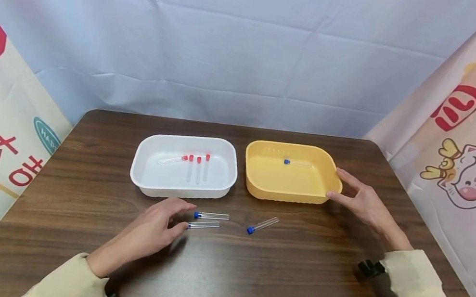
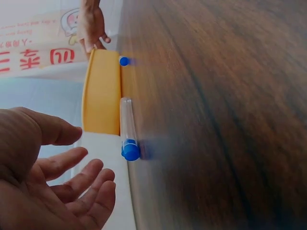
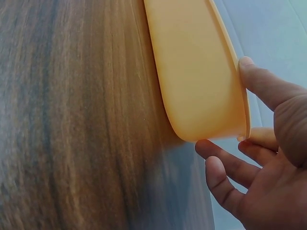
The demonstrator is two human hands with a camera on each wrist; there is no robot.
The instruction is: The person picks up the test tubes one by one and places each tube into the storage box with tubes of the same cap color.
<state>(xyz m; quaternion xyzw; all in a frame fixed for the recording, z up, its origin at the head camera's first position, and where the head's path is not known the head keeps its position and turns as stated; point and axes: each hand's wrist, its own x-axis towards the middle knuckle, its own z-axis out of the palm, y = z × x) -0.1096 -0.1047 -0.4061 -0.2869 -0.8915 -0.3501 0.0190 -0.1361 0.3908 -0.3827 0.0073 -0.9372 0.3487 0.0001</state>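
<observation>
My left hand (image 1: 154, 222) hovers over the table with fingers relaxed and spread, beside two blue-capped test tubes, an upper test tube (image 1: 212, 216) and a lower test tube (image 1: 205, 225). The thumb tip overlaps the lower one's cap in the head view; in the left wrist view nothing is between the fingers. A third blue-capped test tube (image 1: 263, 225) lies slanted on the table to the right. My right hand (image 1: 361, 200) holds the right end of the yellow tray (image 1: 287, 197), thumb at the rim (image 3: 245, 91) and fingers around the end wall. Inside that tray lies one blue-capped test tube (image 1: 299, 163).
A white tray (image 1: 181, 193) stands left of the yellow one, with several red-capped test tubes (image 1: 198, 171) in it. Both trays sit towards the back of the dark wooden table (image 1: 276, 278). A pale cloth (image 1: 240, 47) hangs behind, with printed cloths at the sides.
</observation>
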